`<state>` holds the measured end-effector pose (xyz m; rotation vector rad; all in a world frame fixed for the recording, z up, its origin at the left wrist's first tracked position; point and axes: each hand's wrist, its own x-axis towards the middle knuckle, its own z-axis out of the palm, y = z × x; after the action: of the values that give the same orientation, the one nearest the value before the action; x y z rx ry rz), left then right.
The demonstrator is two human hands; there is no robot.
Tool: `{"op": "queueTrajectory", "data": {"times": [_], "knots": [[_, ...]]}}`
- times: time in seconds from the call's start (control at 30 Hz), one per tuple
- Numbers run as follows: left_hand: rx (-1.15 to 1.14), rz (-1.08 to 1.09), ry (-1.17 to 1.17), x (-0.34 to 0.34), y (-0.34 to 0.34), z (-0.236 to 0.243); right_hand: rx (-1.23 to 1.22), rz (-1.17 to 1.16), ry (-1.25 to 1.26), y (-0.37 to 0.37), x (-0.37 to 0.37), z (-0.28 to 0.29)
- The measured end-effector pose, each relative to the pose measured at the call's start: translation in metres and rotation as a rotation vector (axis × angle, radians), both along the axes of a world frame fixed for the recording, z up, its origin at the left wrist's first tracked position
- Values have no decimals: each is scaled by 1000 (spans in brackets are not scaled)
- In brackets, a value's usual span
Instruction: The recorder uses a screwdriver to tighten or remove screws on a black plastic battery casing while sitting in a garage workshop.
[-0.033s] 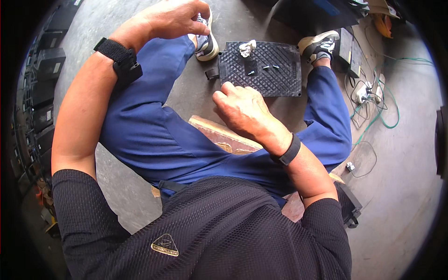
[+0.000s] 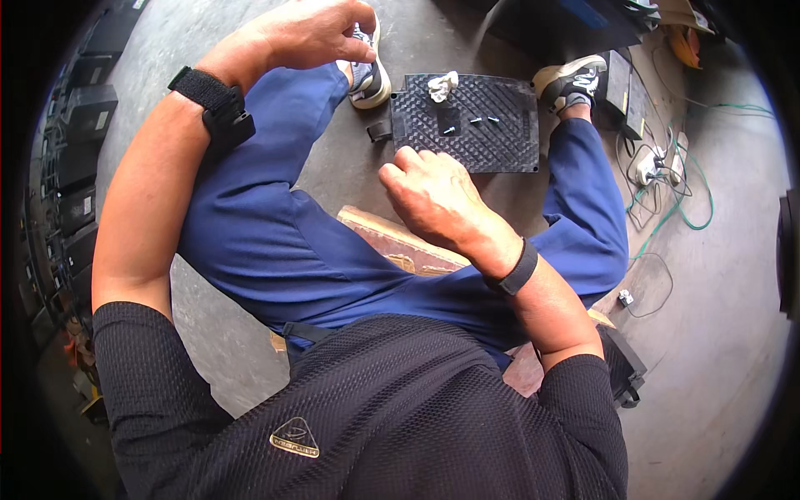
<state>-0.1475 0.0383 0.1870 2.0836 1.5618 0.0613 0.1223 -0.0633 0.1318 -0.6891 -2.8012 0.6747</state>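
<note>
A black textured panel (image 2: 512, 146) lies flat between the person's two shoes, with a dark tab (image 2: 380, 131) projecting from its left edge. Three small screws (image 2: 493, 119) rest on the panel: two side by side near the middle, and one lower and to the left, on a darker square patch (image 2: 450, 115). A crumpled white wad (image 2: 442, 87) sits near the panel's upper edge; its material cannot be determined.

The hands are well apart. The right hand (image 2: 433, 196) is positioned at the lower edge of the panel, back upward, fingers curled inward. Its palm is hidden; whether it grips anything cannot be determined. The left hand (image 2: 321, 33) is raised at the upper edge of the view, in front of the left shoe (image 2: 371, 83). Its thumb and forefinger are bent; a grip cannot be confirmed.

A black strap with a module (image 2: 229, 117) encircles the left wrist, and a narrow black band (image 2: 519, 267) the right. The right shoe (image 2: 573, 82) stands just beside the panel's upper right corner. A worn wooden block (image 2: 400, 242) is located between the legs. To the right, a white power strip (image 2: 646, 167) lies among tangled cables on the floor (image 2: 717, 333). Dark equipment cases (image 2: 87, 112) line the left side.
</note>
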Motion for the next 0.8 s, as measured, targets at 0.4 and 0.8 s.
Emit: {"op": "queueTrajectory", "data": {"times": [0.4,0.8], "knots": [[23,-18,2,0,-3,5,62,60,22,1,-2,1],[47,-18,6,-1,-2,0,78,26,60,0,-3,0]]}}
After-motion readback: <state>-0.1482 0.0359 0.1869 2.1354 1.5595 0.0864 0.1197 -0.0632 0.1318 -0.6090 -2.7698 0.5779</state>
